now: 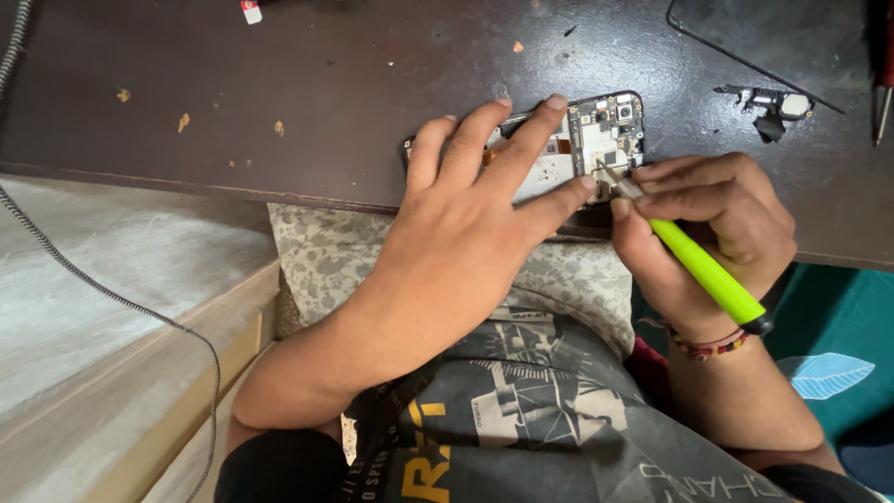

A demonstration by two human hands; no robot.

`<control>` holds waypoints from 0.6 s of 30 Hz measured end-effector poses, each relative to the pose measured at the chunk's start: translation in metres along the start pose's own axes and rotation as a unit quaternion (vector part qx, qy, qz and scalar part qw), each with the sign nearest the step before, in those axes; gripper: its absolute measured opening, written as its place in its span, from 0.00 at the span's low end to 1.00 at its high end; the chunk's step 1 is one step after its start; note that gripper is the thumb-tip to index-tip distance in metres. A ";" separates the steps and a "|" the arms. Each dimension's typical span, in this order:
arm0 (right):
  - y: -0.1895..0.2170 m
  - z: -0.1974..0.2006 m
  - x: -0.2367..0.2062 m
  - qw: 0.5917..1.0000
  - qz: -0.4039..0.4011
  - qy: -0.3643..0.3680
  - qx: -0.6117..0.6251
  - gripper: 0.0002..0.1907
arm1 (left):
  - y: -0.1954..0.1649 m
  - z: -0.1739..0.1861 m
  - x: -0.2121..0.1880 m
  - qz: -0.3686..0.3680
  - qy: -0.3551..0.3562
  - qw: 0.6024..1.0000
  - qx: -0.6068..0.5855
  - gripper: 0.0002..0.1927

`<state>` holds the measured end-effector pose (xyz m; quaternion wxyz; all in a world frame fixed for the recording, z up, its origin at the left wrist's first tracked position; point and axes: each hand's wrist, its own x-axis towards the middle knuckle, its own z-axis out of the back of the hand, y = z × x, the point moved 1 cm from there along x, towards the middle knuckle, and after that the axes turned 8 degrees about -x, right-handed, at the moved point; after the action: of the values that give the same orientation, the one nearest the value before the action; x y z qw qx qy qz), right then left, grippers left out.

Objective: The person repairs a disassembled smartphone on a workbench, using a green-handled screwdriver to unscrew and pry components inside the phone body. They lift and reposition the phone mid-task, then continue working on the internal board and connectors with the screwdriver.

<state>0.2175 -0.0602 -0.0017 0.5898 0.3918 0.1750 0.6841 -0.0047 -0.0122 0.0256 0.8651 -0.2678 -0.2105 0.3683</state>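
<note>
The left hand (466, 210) lies flat, fingers spread, pressing the opened phone (596, 140) against the tabletop (326, 102). The right hand (708, 224) grips a green-handled screwdriver (703, 270), tip on the circuit board beside the left fingertips.

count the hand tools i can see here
2. A green-handled screwdriver in the right hand, tip on the opened phone; a red-and-silver tool at the table's far right edge, mostly cropped. Others may lie outside the view.
</note>
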 end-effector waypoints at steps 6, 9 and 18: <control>0.003 -0.002 0.002 1.000 -0.003 -0.012 -0.003 0.10 | 0.001 0.001 0.001 -0.004 -0.004 1.000 -0.009 0.21; 0.004 -0.002 0.002 1.000 -0.007 -0.007 0.003 0.10 | 0.000 0.002 0.002 0.002 -0.006 1.000 -0.011 0.21; 0.002 -0.001 0.005 1.000 -0.002 -0.003 0.001 0.10 | -0.001 0.002 0.005 0.018 -0.011 0.999 -0.024 0.20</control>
<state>0.2152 -0.0559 0.0010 0.5915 0.3940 0.1749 0.6814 -0.0021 -0.0086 0.0291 0.8494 -0.2880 -0.2237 0.3815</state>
